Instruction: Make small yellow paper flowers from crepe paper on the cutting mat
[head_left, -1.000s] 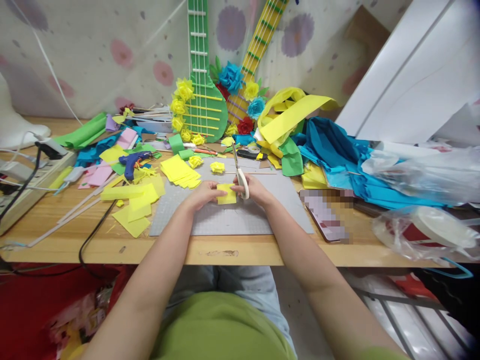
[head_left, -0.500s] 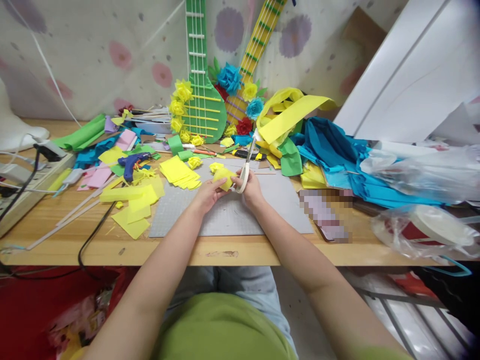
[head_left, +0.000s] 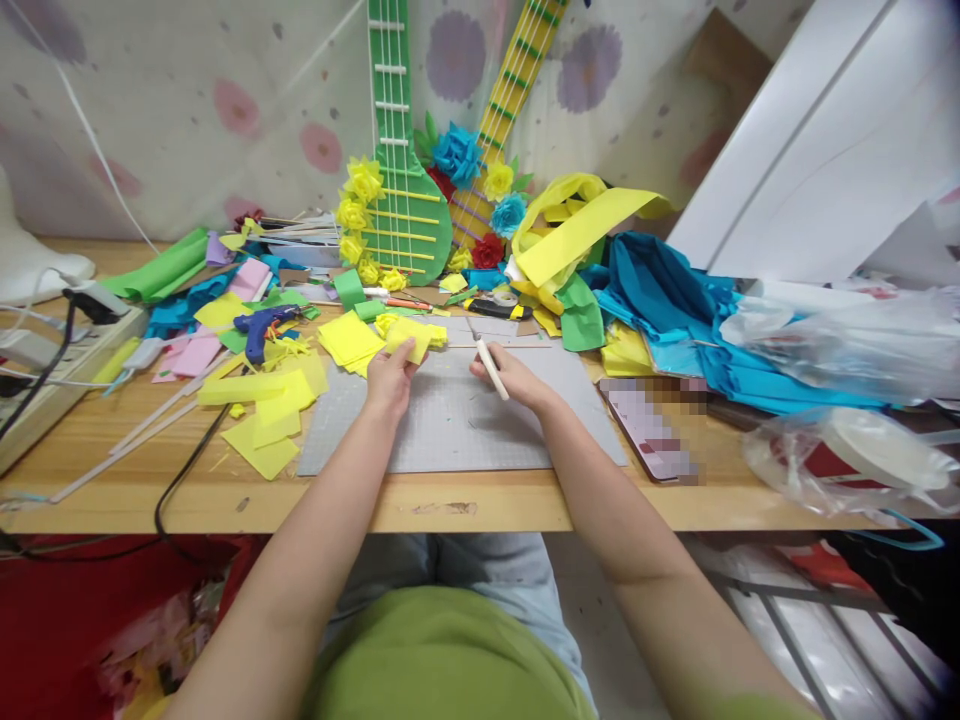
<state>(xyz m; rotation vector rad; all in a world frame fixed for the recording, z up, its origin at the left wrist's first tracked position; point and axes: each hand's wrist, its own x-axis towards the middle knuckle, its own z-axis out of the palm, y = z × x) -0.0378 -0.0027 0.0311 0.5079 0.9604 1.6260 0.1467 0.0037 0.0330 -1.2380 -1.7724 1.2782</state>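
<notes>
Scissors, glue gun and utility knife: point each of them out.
Scissors (head_left: 492, 370): head view, on the white handle.
Glue gun (head_left: 258, 326): head view, on the blue body.
Utility knife (head_left: 490, 310): head view, on the dark part of its body.

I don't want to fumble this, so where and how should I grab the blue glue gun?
Probably best by its handle, from your near side and slightly above. The glue gun lies with that stubby grip angled toward you, below the longer barrel; yellow scraps crowd its right.

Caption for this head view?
Left hand holds yellow paper, right hand scissors, above a grey mat.
</notes>
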